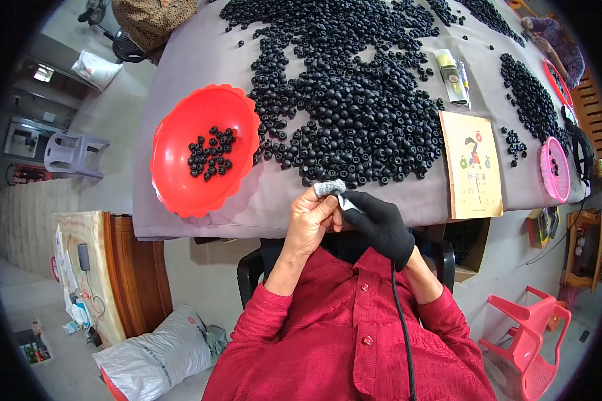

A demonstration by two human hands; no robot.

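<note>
The left hand [312,224] is bare except for a grey cap [329,188] of fabric over the tip of one raised finger, and its other fingers are curled in toward the palm. The right hand [380,224] wears a black glove and its fingers are drawn together, closed on a small pale tool [347,201] whose tip points up and left, toward the capped finger. The two hands touch just in front of the near table edge. Whether a bead is pinched between the capped fingertip and the tool cannot be told; that spot is too small and partly hidden by the fingers. The nearest beads [354,100] lie just beyond the capped fingertip, the near rim of a big heap of small black rings spread over the grey table [201,60]. To the left of the hands, a red bowl [180,180] sits over the table edge with a small cluster of the same black beads in its middle, well apart from the fingers. To the right lies a tan booklet [475,194], and beyond it a pink dish [555,170]. A black cord [401,321] runs down from the gloved hand over the red shirt [328,334]. A red chair [528,334] stands at lower right.
</note>
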